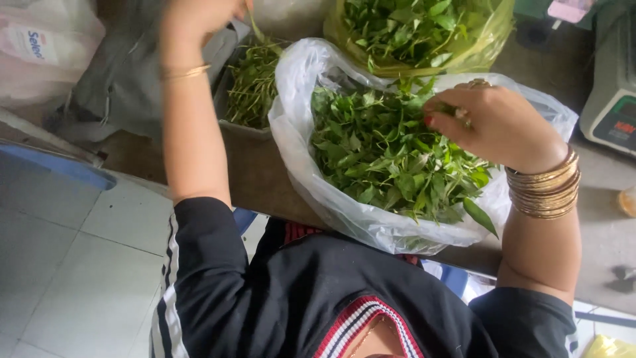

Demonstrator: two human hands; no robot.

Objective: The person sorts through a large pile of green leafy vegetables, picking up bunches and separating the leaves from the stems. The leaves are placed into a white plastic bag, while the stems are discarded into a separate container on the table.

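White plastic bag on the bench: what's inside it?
The white plastic bag holds a heap of loose green leaves. The right hand rests on the heap, pinching some. Whatever lies under the top leaves is covered.

Brown table — 2 leaf-filled bags, a stem tray, a scale.
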